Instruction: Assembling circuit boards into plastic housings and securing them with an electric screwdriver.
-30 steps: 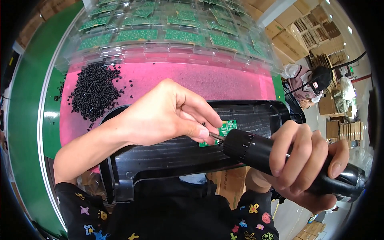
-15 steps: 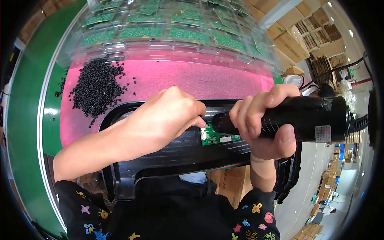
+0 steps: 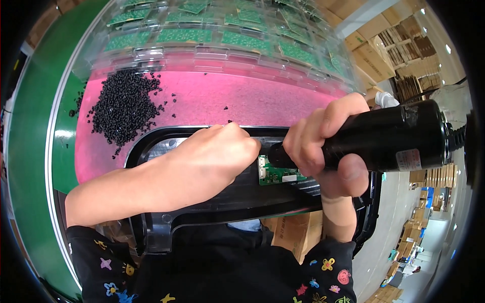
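My right hand (image 3: 331, 146) is wrapped around a black electric screwdriver (image 3: 389, 139), held nearly level with its nose pointing left. The nose reaches over a green circuit board (image 3: 270, 174) with white connectors, which lies in a black plastic housing (image 3: 202, 202). The screwdriver's tip is hidden behind my left hand and the board's upper edge. My left hand (image 3: 222, 156) is closed just left of the nose, above the board's upper left corner. Its fingertips are turned away, so whatever they hold is out of sight.
A heap of small black screws (image 3: 124, 108) covers the left of the pink mat (image 3: 202, 93), with a few strays near the housing's far rim. Clear plastic trays (image 3: 202, 53) of green boards stand behind. A green surface (image 3: 33, 151) runs along the left.
My left hand has curled in and its fingertips have gone from view. The screwdriver's rear end has tilted up slightly. Two stray screws now show on the mat beyond my left hand.
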Tool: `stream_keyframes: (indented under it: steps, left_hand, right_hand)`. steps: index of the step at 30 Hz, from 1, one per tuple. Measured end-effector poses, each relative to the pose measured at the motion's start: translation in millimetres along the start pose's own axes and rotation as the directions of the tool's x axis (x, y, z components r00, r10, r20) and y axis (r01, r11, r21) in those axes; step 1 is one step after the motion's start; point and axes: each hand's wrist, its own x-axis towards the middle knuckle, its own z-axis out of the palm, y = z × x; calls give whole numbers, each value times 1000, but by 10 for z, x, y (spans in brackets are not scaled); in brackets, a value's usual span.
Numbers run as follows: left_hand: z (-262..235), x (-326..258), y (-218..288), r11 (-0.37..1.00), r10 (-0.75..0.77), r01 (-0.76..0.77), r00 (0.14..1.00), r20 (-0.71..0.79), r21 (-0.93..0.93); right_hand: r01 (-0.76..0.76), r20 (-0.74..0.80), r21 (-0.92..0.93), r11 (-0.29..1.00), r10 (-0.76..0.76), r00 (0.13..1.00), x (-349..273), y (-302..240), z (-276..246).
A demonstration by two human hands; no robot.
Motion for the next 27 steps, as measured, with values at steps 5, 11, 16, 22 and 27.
stream_keyframes:
  steps: [5,11,16,22,27]
  left_hand:
    - [-19,9,15,999,33,-33,999,-4,-23]
    - [-52,21,35,998,25,-23,999,26,-63]
    - [-49,67,63,994,77,-77,997,-1,-82]
    - [-83,114,110,957,123,-143,988,-94,-252]
    - [-87,114,82,934,111,-130,991,-75,-332]
  right_hand:
    - [-36,80,-69,997,42,996,48,52,-68]
    - [7,-21,-61,998,-8,1000,-24,40,21]
    - [316,-17,123,941,-316,949,-147,-253,33]
    - [393,-61,102,914,-388,919,-242,-397,79]
    - [489,-144,134,862,-471,870,-337,-406,49]
